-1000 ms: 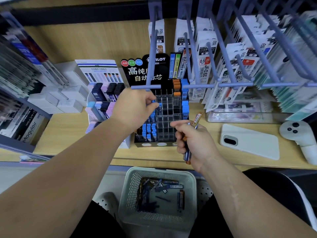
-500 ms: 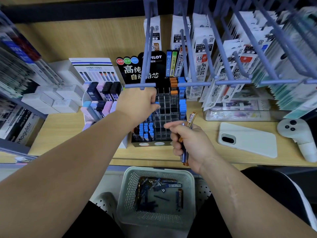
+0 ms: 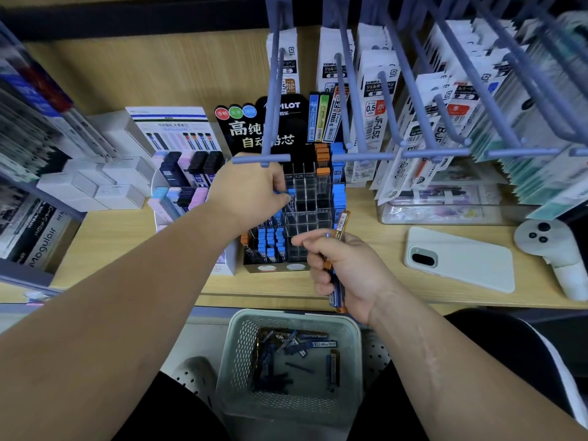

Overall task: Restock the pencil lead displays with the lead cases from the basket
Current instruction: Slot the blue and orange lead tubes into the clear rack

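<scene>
Pinching a blue-capped case at the tips, left hand sits over the upper-left slots of the Pilot display. Fingers are curled on it, and most of the case is hidden by knuckles. Right hand is clamped round a bundle of lead cases, orange + blue. One orange end sticks up past the thumb, others poke out below the palm. Rest of stock lies loose in the basket below the shelf edge.

Risks, as judged:
- Bundle held w/ cases at diff angles; any slack in the fist → one slides out the bottom, to basket or floor.
- Slots narrow, clear-walled; a case entering tilted cd jam or nudge neighbouring caps.
- Peg hook bar hangs right over left knuckles; raising the wrist → knock it.
- Orange and blue caps sit in separate cols; wrong slot easy if label not checked.
</scene>
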